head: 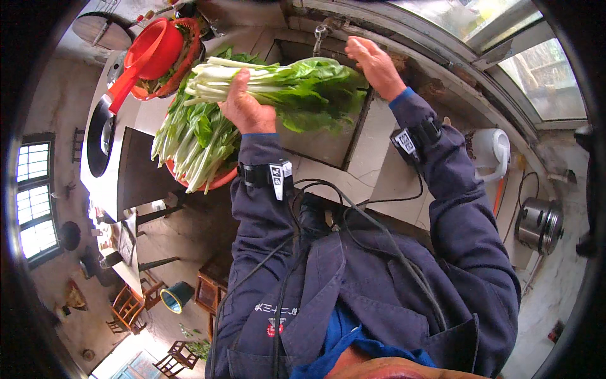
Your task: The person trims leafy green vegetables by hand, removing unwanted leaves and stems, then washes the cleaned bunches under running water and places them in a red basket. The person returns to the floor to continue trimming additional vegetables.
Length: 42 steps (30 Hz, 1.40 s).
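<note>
A bunch of leafy greens with pale stalks (312,78) is gripped around its stalks by my left hand (251,106), its leaves pointing right over a sunken sink (317,144). Beyond the leaf tips, my right hand (376,64) is raised with its fingers extended and holds nothing. More greens (194,137) lie heaped in a red plastic basin (225,180) below and left of my left hand. Behind the sink stands a metal tap (321,33), close to the wall; whether water runs cannot be told.
At the upper left, a red plastic dipper (154,52) rests on a red basket (184,71) holding greens. A wok (99,137) sits further left. A white jug (492,149) and a steel pot (539,225) stand at the right. Cables (378,222) hang across my front.
</note>
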Motion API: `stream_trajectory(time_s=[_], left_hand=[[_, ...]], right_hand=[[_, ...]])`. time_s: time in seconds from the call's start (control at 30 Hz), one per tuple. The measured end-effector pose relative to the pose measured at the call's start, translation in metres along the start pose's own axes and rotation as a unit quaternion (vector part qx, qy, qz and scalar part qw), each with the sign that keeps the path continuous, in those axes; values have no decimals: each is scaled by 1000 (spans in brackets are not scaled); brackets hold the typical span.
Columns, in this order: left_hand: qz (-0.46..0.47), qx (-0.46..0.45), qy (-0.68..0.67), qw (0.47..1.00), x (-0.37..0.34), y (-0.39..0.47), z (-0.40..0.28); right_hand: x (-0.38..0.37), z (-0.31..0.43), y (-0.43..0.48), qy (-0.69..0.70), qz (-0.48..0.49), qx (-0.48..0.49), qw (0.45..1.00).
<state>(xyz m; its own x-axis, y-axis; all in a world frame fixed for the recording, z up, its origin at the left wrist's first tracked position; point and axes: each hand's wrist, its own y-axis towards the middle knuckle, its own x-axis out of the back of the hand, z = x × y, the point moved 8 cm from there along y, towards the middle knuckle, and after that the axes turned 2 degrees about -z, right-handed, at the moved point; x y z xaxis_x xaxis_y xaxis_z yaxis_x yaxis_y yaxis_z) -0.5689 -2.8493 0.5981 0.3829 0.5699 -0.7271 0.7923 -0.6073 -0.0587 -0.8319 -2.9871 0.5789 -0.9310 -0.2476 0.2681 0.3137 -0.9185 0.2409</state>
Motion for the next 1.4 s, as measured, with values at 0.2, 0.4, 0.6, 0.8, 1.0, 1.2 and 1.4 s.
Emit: stream_trajectory(time_s=[0.2, 0.4, 0.6, 0.8, 1.0, 1.2, 1.4], left_hand=[[-23, 33, -20, 999, -2, 6, -10], [-63, 12, -12, 998, 2, 1, -16], [-95, 17, 22, 995, 6, -13, -1], [-87, 3, 7, 996, 8, -21, 2], [-72, 14, -4, 997, 11, -19, 3], [-62, 15, 2, 998, 12, -16, -3], [-72, 0, 22, 997, 14, -8, -15]], right_hand=[[52, -11, -53, 130, -107, -89, 982], [58, 19, -100, 68, -135, -15, 988], [17, 44, -86, -83, -95, 51, 991], [-9, 2, -65, -135, -97, -80, 983], [-36, -19, -61, 40, -41, -96, 994], [-46, -52, -53, 29, -27, -124, 992], [-37, -79, -64, 249, -23, -285, 925]])
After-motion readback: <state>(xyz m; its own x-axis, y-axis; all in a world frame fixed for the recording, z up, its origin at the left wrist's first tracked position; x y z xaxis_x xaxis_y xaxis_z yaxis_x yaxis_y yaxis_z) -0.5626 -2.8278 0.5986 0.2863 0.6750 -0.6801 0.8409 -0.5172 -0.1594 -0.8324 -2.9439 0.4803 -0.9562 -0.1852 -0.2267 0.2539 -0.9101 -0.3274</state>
